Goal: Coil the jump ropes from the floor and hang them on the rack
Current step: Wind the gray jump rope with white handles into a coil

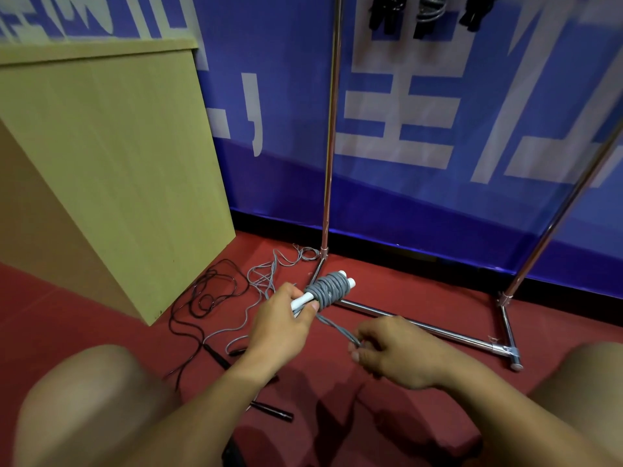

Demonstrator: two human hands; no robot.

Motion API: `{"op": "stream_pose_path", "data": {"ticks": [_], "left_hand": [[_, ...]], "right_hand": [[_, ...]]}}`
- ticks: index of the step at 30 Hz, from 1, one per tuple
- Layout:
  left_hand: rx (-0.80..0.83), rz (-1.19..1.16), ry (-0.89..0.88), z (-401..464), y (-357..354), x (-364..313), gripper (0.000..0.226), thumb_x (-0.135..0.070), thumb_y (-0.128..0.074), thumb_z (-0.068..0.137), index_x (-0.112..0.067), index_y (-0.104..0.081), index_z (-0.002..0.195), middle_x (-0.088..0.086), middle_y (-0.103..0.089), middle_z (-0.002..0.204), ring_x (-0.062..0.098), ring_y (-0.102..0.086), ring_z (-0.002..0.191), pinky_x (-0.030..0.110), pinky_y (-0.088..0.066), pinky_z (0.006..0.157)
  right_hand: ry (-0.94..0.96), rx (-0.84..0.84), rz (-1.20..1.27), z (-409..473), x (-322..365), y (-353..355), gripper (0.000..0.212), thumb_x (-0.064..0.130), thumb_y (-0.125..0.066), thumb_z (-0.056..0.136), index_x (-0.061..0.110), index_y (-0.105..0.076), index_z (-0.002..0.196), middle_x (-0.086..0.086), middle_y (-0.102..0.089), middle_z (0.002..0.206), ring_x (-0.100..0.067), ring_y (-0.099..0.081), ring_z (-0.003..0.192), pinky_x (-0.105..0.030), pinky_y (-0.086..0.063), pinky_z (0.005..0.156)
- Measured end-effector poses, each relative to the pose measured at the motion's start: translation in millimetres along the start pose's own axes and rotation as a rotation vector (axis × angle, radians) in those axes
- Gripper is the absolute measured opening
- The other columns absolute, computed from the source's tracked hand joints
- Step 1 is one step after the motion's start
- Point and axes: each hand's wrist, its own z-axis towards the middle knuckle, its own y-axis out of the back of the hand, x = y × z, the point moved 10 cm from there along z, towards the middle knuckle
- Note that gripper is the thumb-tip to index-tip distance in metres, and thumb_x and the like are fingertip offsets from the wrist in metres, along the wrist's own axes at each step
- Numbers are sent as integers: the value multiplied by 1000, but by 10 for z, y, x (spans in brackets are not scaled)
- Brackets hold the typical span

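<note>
The person sits low over the red floor (pixel 404 284), with both bare knees at the bottom corners of the view. The left hand (pixel 279 326) is closed around the two white handles (pixel 303 301) of a grey jump rope (pixel 328 290). The handles lie side by side and point toward 1 o'clock, and their far ends come out of a thick bundle of grey cord that is wound many times around them. From this bundle a doubled piece of the cord runs toward 5 o'clock to the right hand (pixel 396 352), which pinches it between thumb and fingers; the cord looks tight between the two hands.

The rest of the grey cord lies loose on the floor at 10 o'clock from the left hand, in irregular loops that reach to the foot of the rack (pixel 328 129). A black jump rope (pixel 209 294) lies beside it, further toward 9 o'clock, also in loose loops, and its black handles (pixel 269 410) rest on the floor under the left forearm.

The rack is a metal frame with two upright poles and a low bar between them, just behind the hands. At 12 o'clock, at the top edge, three coiled ropes (pixel 428 11) hang from it, two black and one grey between them. Behind the rack is a blue banner (pixel 505 96) with white letters. A wooden cabinet (pixel 111 170) stands at 10 o'clock.
</note>
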Motion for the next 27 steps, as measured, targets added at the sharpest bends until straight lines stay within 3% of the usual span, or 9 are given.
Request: {"op": "stream_pose_path", "data": {"ticks": [5,8,12,16,20,23,27], "left_hand": [[-18,89,0,32,46,7,16,-36,-68,89,-26,-56,85,-8,-62,71,15,-59,67,36,-47,63],[0,133,-1,41,23,21,20,-38,-70,85,-26,-56,81,-9,-62,68,15,-59,66,32,-44,60],[50,169,-53,12,-48,-37,21,-40,-73,82,-30,-56,75,-11,-60,63,10,-56,61,27,-36,53],[114,152,-136,-17,-116,-111,15,-36,-75,81,-34,-62,76,-12,-61,63,4,-54,60,22,-35,53],[246,164,-294,-125,-263,-230,8,-37,-70,86,-32,-67,92,-14,-63,69,0,-56,65,21,-40,59],[351,141,-364,-226,-378,-301,9,-38,-65,89,-31,-65,95,-12,-65,75,3,-58,70,31,-49,69],[426,72,-395,-285,-417,-355,3,-34,-65,90,-31,-64,93,-10,-61,72,6,-53,65,33,-46,68]], "right_hand": [[21,-173,-49,13,-27,115,31,38,-52,97,28,-47,68,5,-54,64,-12,-52,63,-30,-39,59],[48,-328,-125,-19,17,255,26,43,-48,98,23,-58,84,5,-63,80,-19,-58,78,-37,-44,68],[94,-468,-179,-55,64,363,22,41,-48,98,27,-47,80,11,-49,77,-26,-57,82,-37,-39,67],[88,-519,-192,-69,41,415,35,53,-32,93,27,-56,89,10,-54,84,-21,-58,84,-38,-46,70],[37,-530,-175,-63,-8,439,23,45,-44,98,28,-59,96,8,-55,90,-19,-59,89,-40,-48,71],[-21,-534,-149,-39,-110,450,24,48,-45,97,29,-60,99,7,-58,93,-19,-60,91,-40,-49,72],[-68,-549,-63,13,-256,468,22,48,-51,94,31,-65,96,8,-63,87,-19,-62,86,-40,-50,73]]}}
